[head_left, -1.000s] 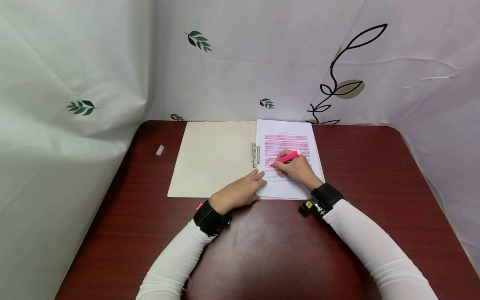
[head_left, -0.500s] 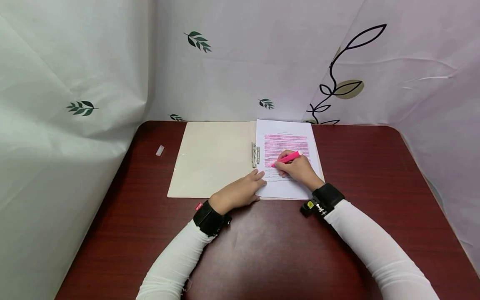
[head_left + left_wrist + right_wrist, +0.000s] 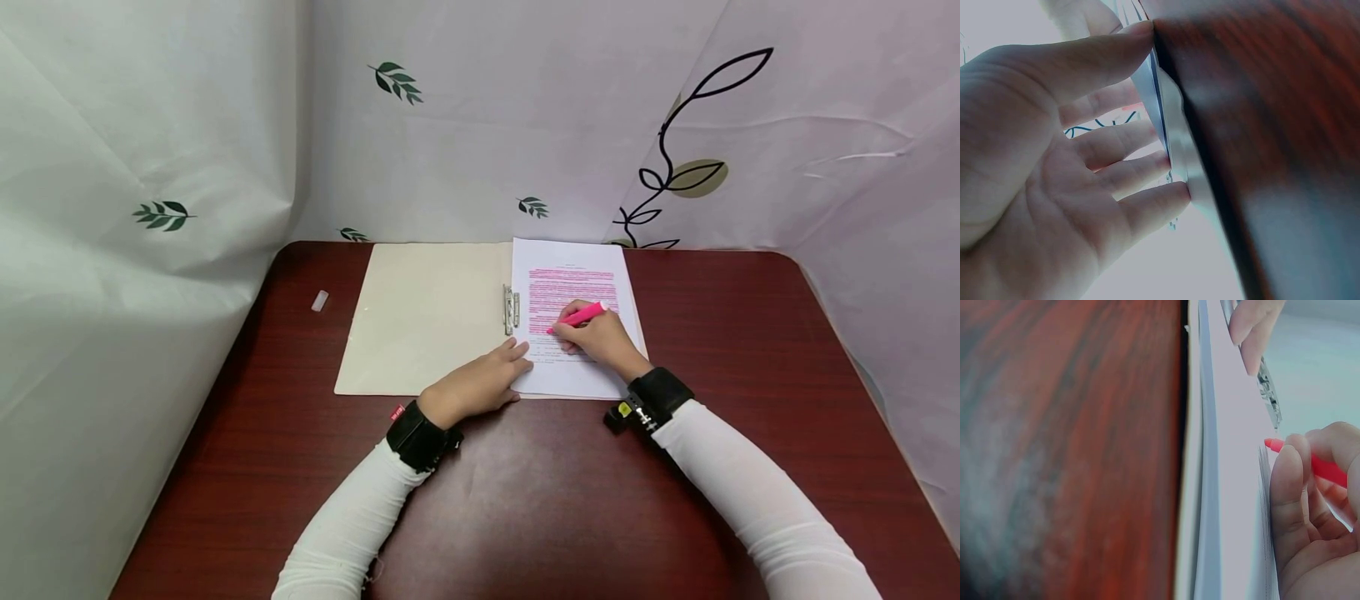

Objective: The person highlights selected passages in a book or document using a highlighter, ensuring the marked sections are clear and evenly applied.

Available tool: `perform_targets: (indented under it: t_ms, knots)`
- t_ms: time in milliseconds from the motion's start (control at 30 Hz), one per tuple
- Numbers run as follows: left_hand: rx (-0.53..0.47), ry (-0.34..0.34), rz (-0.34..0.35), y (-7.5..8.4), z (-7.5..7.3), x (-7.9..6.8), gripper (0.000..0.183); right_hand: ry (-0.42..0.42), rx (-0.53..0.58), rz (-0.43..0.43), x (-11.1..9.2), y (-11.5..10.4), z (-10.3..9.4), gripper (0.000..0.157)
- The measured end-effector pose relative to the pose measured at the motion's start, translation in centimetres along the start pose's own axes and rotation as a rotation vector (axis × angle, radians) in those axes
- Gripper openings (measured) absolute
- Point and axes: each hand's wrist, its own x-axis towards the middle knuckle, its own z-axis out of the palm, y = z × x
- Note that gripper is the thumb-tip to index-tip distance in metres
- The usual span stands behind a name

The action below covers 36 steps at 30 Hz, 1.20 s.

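Note:
My right hand [image 3: 600,337] pinches a pink highlighter [image 3: 583,314], its tip on a line of print midway down the paper [image 3: 573,383]. In the right wrist view the highlighter [image 3: 1329,469] sits between thumb and fingertips. Pink marking covers the upper lines of text; the lower lines are plain. The paper lies on the right side of an open cream folder [image 3: 427,317] with a metal clip [image 3: 510,310] at its fold. My left hand [image 3: 480,383] rests on the paper's lower left corner with fingers spread. In the left wrist view its thumb [image 3: 1110,56] is at the sheet edge.
A small white cap-like piece [image 3: 320,301] lies on the dark red wooden table [image 3: 525,500], left of the folder. A pale leaf-patterned curtain [image 3: 465,125] stands behind the table and along its sides.
The right hand has slid slightly to the right with the highlighter, its tip following the same line of print. The left hand and folder have stayed in place.

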Motion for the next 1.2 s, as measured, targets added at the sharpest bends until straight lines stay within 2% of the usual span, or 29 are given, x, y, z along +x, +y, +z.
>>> perform_targets:
  t_ms: [1200]
  knots:
    - [0.010,0.007,0.014,-0.1,0.1,0.1,0.049,-0.003,-0.012,0.042,-0.3,0.7,-1.2,0.017]
